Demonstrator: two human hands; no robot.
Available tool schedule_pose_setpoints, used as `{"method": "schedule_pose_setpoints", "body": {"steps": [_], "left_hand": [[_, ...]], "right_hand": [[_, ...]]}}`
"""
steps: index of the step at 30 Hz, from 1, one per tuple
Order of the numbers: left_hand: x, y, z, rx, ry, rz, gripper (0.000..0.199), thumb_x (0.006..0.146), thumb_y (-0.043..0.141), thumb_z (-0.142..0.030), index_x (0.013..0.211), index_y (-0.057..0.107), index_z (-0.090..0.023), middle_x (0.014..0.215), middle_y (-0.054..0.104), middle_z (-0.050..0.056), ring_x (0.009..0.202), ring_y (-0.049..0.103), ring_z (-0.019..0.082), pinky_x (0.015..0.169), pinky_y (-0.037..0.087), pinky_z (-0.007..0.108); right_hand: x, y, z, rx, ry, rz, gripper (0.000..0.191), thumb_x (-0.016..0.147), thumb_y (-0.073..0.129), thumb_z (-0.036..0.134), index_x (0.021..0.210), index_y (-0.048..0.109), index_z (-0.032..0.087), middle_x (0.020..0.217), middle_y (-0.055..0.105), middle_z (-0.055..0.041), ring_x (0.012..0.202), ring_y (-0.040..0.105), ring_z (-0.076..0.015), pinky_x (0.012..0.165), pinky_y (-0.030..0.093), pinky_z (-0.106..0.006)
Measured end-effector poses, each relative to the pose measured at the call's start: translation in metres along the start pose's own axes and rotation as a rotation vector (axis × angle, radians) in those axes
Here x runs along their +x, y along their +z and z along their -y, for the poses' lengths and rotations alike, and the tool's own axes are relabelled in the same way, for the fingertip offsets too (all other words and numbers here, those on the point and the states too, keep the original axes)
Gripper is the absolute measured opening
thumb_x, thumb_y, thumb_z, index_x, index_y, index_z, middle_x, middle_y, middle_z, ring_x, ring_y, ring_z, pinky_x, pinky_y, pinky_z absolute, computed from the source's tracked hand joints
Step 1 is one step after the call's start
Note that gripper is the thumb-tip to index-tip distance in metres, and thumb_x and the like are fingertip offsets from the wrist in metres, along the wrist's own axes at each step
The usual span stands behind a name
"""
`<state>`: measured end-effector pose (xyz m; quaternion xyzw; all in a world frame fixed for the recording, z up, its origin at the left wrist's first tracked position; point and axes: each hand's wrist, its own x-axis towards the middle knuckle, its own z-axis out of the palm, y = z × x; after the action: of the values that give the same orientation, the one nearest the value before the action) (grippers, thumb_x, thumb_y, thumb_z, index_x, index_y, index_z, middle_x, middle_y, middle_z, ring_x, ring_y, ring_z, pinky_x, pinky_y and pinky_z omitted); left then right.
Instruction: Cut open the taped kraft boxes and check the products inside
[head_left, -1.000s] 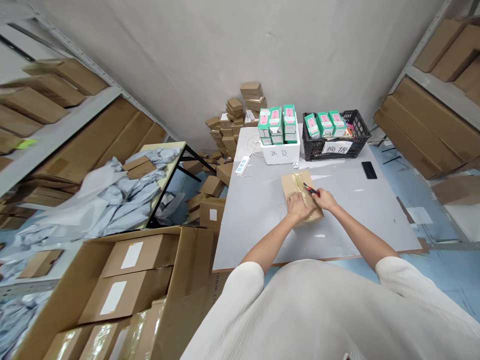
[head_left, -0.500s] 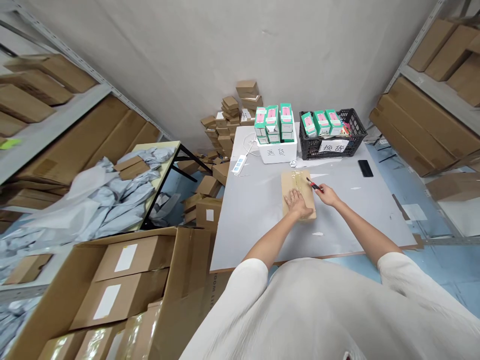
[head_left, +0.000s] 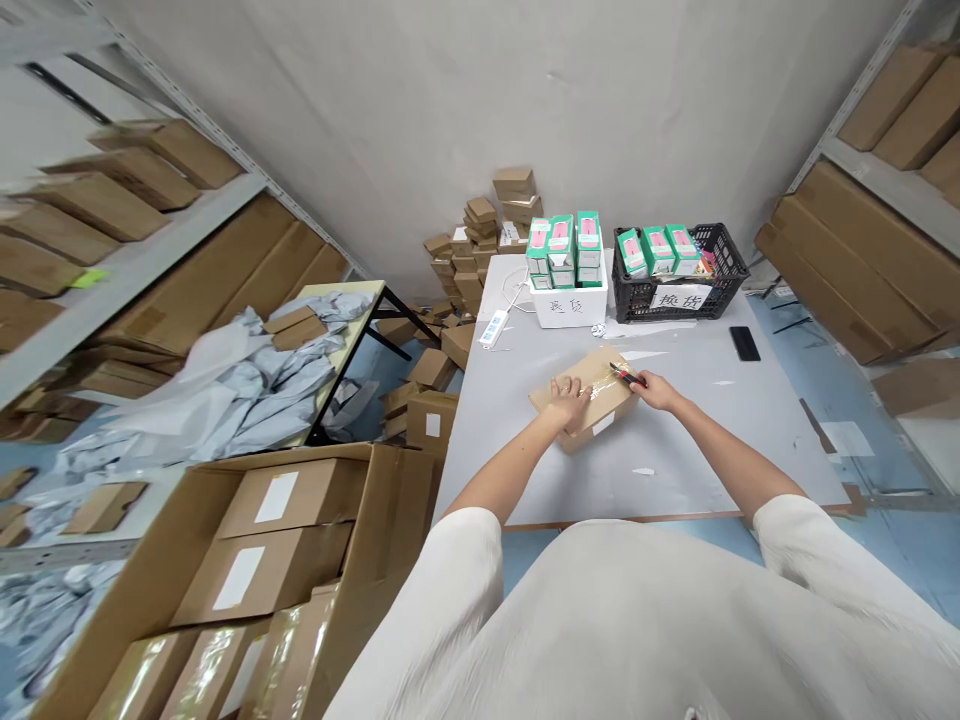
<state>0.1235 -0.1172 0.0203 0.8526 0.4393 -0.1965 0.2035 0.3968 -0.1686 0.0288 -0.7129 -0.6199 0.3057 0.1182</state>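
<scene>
A brown cardboard box (head_left: 594, 388) with clear tape along its top lies turned at an angle on the grey table (head_left: 495, 440). A white label shows on its near side. My left hand (head_left: 570, 402) grips the box's left end, fingers over the top and the thumb out of sight. In my right hand (head_left: 655, 390) is a red and black utility knife (head_left: 628, 377), its tip at the taped top near the right end. Whether the blade is in the tape I cannot tell.
Behind the box stand a white bin (head_left: 571, 308) and a black crate (head_left: 637, 300), both holding green-and-pink cartons. A phone (head_left: 745, 344) lies to the right, a power strip (head_left: 493, 328) to the left. A large open carton (head_left: 397, 510) of boxes stands at the lower left.
The box has turned from straight to slanted, and its labelled side now shows. My left hand has moved from its flat top to its left end. The knife stays in my right hand.
</scene>
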Motion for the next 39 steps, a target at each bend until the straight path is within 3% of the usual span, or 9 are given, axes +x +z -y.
{"method": "schedule_pose_setpoints", "body": {"steps": [5, 9, 12, 15, 21, 25, 29, 35, 39], "left_hand": [[-0.009, 0.000, 0.022, 0.065, -0.042, -0.095, 0.098, 0.082, 0.078, -0.029, 0.171, 0.038, -0.035, 0.181, 0.031, 0.019, 0.171, 0.015, 0.043, 0.133, -0.005, 0.072], [-0.021, 0.002, 0.029, 0.046, -0.023, -0.064, 0.113, 0.075, 0.084, -0.028, 0.173, 0.028, -0.031, 0.183, 0.023, 0.022, 0.170, 0.019, 0.044, 0.134, 0.010, 0.069], [-0.027, 0.000, 0.022, -0.005, 0.030, -0.096, 0.113, 0.076, 0.087, -0.038, 0.171, 0.028, -0.028, 0.180, 0.026, 0.022, 0.169, 0.022, 0.044, 0.134, 0.018, 0.063], [-0.027, -0.004, 0.003, -0.049, 0.094, -0.190, 0.092, 0.085, 0.083, -0.047, 0.164, 0.039, -0.028, 0.170, 0.042, 0.019, 0.161, 0.038, 0.039, 0.133, 0.025, 0.053], [-0.010, -0.008, -0.028, -0.086, 0.156, -0.187, 0.078, 0.087, 0.083, -0.038, 0.156, 0.047, -0.034, 0.159, 0.054, 0.013, 0.149, 0.052, 0.036, 0.128, 0.032, 0.046], [-0.001, -0.007, -0.035, -0.053, 0.133, -0.163, 0.084, 0.085, 0.083, -0.032, 0.158, 0.042, -0.031, 0.160, 0.051, 0.016, 0.146, 0.055, 0.036, 0.123, 0.035, 0.046], [0.006, -0.010, -0.041, -0.019, 0.083, -0.122, 0.094, 0.077, 0.090, -0.031, 0.156, 0.040, -0.028, 0.157, 0.053, 0.018, 0.149, 0.050, 0.039, 0.125, 0.029, 0.052], [0.005, -0.012, -0.039, -0.021, 0.062, -0.145, 0.082, 0.076, 0.093, -0.037, 0.145, 0.050, -0.027, 0.153, 0.055, 0.017, 0.146, 0.053, 0.036, 0.121, 0.036, 0.045], [0.002, -0.011, -0.034, 0.020, -0.010, -0.187, 0.088, 0.074, 0.095, -0.047, 0.147, 0.051, -0.026, 0.151, 0.058, 0.018, 0.142, 0.056, 0.038, 0.124, 0.034, 0.048]], "right_hand": [[-0.017, 0.010, 0.007, 0.062, -0.005, 0.034, 0.028, 0.105, 0.059, 0.042, 0.119, 0.069, 0.021, 0.111, 0.080, -0.0080, 0.100, 0.072, -0.0261, 0.083, 0.051, -0.031], [-0.026, 0.014, 0.013, 0.176, -0.011, 0.079, 0.022, 0.105, 0.062, 0.040, 0.116, 0.068, 0.023, 0.110, 0.082, -0.0053, 0.100, 0.074, -0.0226, 0.085, 0.053, -0.028], [-0.029, 0.014, 0.013, 0.317, 0.018, 0.145, 0.020, 0.105, 0.063, 0.039, 0.116, 0.066, 0.022, 0.112, 0.083, -0.0067, 0.098, 0.076, -0.0216, 0.078, 0.055, -0.026], [-0.030, 0.012, 0.009, 0.409, 0.044, 0.163, 0.020, 0.104, 0.062, 0.037, 0.117, 0.065, 0.021, 0.116, 0.081, -0.0097, 0.098, 0.078, -0.0217, 0.071, 0.054, -0.025], [-0.027, 0.002, -0.006, 0.359, 0.056, 0.079, 0.028, 0.107, 0.053, 0.044, 0.101, 0.069, 0.022, 0.108, 0.079, -0.0060, 0.088, 0.076, -0.0186, 0.075, 0.056, -0.026], [-0.030, -0.005, -0.016, 0.390, 0.158, 0.074, 0.038, 0.110, 0.050, 0.054, 0.098, 0.066, 0.021, 0.098, 0.080, -0.0070, 0.071, 0.073, -0.0154, 0.063, 0.055, -0.023], [-0.033, -0.012, -0.023, 0.416, 0.222, 0.038, 0.031, 0.106, 0.064, 0.054, 0.106, 0.061, 0.023, 0.093, 0.079, -0.0054, 0.062, 0.072, -0.0146, 0.058, 0.055, -0.023], [-0.034, -0.019, -0.027, 0.429, 0.200, 0.062, 0.026, 0.102, 0.072, 0.045, 0.103, 0.058, 0.023, 0.093, 0.078, -0.0047, 0.064, 0.075, -0.0161, 0.057, 0.056, -0.023], [-0.035, -0.020, -0.029, 0.381, 0.150, 0.089, 0.026, 0.098, 0.075, 0.045, 0.102, 0.065, 0.021, 0.088, 0.077, -0.0044, 0.071, 0.076, -0.0181, 0.059, 0.055, -0.023]]}}
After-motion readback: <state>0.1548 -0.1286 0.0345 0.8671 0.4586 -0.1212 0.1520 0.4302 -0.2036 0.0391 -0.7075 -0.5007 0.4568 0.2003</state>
